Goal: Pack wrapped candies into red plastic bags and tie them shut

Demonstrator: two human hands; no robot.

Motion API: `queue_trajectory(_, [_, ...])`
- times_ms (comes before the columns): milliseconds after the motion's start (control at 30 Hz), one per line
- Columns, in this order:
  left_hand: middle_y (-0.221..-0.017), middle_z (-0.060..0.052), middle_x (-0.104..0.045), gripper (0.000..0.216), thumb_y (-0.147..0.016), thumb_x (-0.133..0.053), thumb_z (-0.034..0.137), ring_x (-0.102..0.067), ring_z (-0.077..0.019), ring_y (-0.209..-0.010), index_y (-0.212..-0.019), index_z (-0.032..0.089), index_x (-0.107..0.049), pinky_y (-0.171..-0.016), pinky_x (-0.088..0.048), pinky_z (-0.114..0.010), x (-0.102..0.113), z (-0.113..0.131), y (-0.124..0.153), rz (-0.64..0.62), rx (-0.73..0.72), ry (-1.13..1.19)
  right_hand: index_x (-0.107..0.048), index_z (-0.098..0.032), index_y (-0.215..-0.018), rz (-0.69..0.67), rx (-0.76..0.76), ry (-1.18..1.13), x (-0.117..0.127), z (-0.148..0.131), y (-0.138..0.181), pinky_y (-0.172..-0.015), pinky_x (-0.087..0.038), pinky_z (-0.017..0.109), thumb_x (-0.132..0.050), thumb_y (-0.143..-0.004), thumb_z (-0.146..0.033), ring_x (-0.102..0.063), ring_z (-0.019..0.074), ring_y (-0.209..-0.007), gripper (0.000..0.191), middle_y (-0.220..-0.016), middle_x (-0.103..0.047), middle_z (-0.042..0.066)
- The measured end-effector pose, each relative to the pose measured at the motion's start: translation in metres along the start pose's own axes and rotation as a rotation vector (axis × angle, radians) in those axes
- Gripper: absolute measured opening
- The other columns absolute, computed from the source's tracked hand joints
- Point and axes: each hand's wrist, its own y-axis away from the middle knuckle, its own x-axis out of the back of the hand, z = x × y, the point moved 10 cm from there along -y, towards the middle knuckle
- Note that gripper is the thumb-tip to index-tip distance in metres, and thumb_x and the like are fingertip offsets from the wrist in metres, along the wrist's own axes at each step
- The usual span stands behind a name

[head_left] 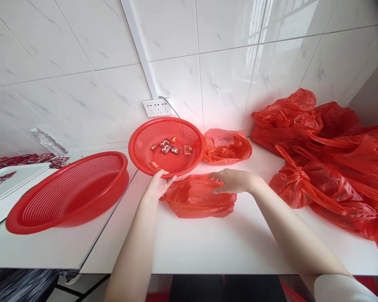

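My left hand (159, 183) grips the near rim of a round red perforated basket (145, 142), tilted up toward me with several small wrapped candies (170, 147) inside. My right hand (231, 181) rests with fingers stretched out on a flattened red plastic bag (197, 201) lying on the white table (227, 243) just in front of the basket.
A second, larger red basket (69, 191) sits at the left. Another red bag (228, 146) lies behind by the wall, and a heap of knotted red bags (330, 155) fills the right side. A plastic bottle (48, 141), red wrappers (15, 160) and a wall socket (157, 107) are at the back.
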Motion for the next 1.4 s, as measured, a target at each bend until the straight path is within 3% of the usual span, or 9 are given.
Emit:
queue_trajectory(300, [-0.076,-0.006,-0.067,0.005,-0.069,-0.050,0.013,-0.066,-0.0180,-0.068,-0.071,0.014,-0.054,-0.057,-0.059,-0.029,-0.021,-0.009,0.014,-0.106,-0.165,-0.042,-0.054,-0.023,-0.134,-0.027,0.191,-0.187,0.002,-0.030,0.008,-0.082,-0.053,0.033,-0.061,-0.083,-0.040,-0.065,0.0253,-0.106,0.054,-0.123,-0.065,0.010])
queue_trajectory(500, [-0.081,-0.008,-0.069,0.017,-0.064,-0.057,0.020,-0.066,-0.0213,-0.073,-0.079,0.013,-0.061,-0.059,-0.057,-0.033,-0.032,-0.020,0.017,-0.191,-0.263,-0.080,-0.063,-0.022,-0.118,0.202,0.349,-0.208,0.024,-0.037,0.008,-0.087,-0.051,0.034,-0.057,-0.087,-0.026,-0.064,0.0225,-0.104,0.032,-0.117,-0.068,0.007])
queue_trajectory(667, [-0.072,-0.006,-0.067,0.013,-0.061,-0.059,0.023,-0.066,-0.0218,-0.070,-0.070,0.013,-0.059,-0.062,-0.056,-0.035,-0.036,-0.024,0.024,-0.185,-0.269,-0.068,-0.065,-0.021,-0.104,0.440,0.455,-0.224,0.045,-0.041,0.012,-0.083,-0.050,0.031,-0.053,-0.087,-0.014,-0.065,0.0185,-0.094,0.022,-0.106,-0.070,0.005])
queue_trajectory(900, [-0.076,-0.006,-0.068,0.013,-0.061,-0.060,0.025,-0.069,-0.0239,-0.078,-0.069,0.015,-0.056,-0.064,-0.057,-0.034,-0.035,-0.027,0.028,-0.143,-0.250,-0.087,-0.063,-0.017,-0.105,0.662,0.339,0.105,0.055,-0.039,0.011,-0.089,-0.041,0.039,-0.051,-0.093,-0.025,-0.059,0.0249,-0.099,0.019,-0.105,-0.064,0.012])
queue_trajectory(1033, [-0.075,-0.007,-0.068,0.010,-0.063,-0.059,0.023,-0.069,-0.0282,-0.090,-0.068,0.016,-0.056,-0.073,-0.057,-0.039,-0.046,-0.033,0.033,-0.215,-0.259,-0.099,-0.061,-0.016,-0.113,0.626,0.322,0.187,0.043,-0.047,0.003,-0.094,-0.038,0.042,-0.047,-0.096,-0.032,-0.059,0.0271,-0.102,0.027,-0.107,-0.065,0.014])
queue_trajectory(1133, [-0.084,-0.009,-0.071,0.017,-0.064,-0.059,0.022,-0.067,-0.0308,-0.098,-0.079,0.015,-0.062,-0.079,-0.055,-0.041,-0.060,-0.046,0.042,-0.300,-0.230,-0.109,-0.046,-0.017,-0.137,0.576,0.408,0.130,0.026,-0.056,-0.006,-0.101,-0.037,0.044,-0.040,-0.099,-0.036,-0.050,0.0274,-0.124,0.043,-0.135,-0.055,0.016])
queue_trajectory(1233, [-0.089,-0.009,-0.072,0.024,-0.064,-0.060,0.021,-0.065,-0.0314,-0.102,-0.087,0.015,-0.064,-0.080,-0.055,-0.042,-0.069,-0.057,0.050,-0.355,-0.201,-0.115,-0.032,-0.014,-0.149,0.519,0.435,0.130,0.009,-0.059,-0.017,-0.113,-0.026,0.049,-0.035,-0.101,-0.037,-0.035,0.0265,-0.140,0.053,-0.149,-0.041,0.017])
queue_trajectory(1333, [-0.087,-0.008,-0.072,0.021,-0.064,-0.059,0.021,-0.066,-0.0309,-0.101,-0.084,0.015,-0.064,-0.079,-0.055,-0.041,-0.071,-0.059,0.053,-0.370,-0.215,-0.116,-0.038,-0.012,-0.146,0.458,0.461,0.127,0.001,-0.059,-0.023,-0.118,-0.014,0.053,-0.040,-0.099,-0.043,-0.033,0.0283,-0.142,0.056,-0.148,-0.042,0.018])
queue_trajectory(1400, [-0.085,-0.008,-0.072,0.019,-0.064,-0.059,0.022,-0.066,-0.0309,-0.099,-0.081,0.014,-0.064,-0.078,-0.055,-0.041,-0.069,-0.057,0.051,-0.357,-0.225,-0.117,-0.046,-0.015,-0.142,0.435,0.506,0.079,0.002,-0.060,-0.020,-0.116,-0.023,0.052,-0.052,-0.094,-0.043,-0.043,0.0289,-0.135,0.056,-0.142,-0.050,0.016])
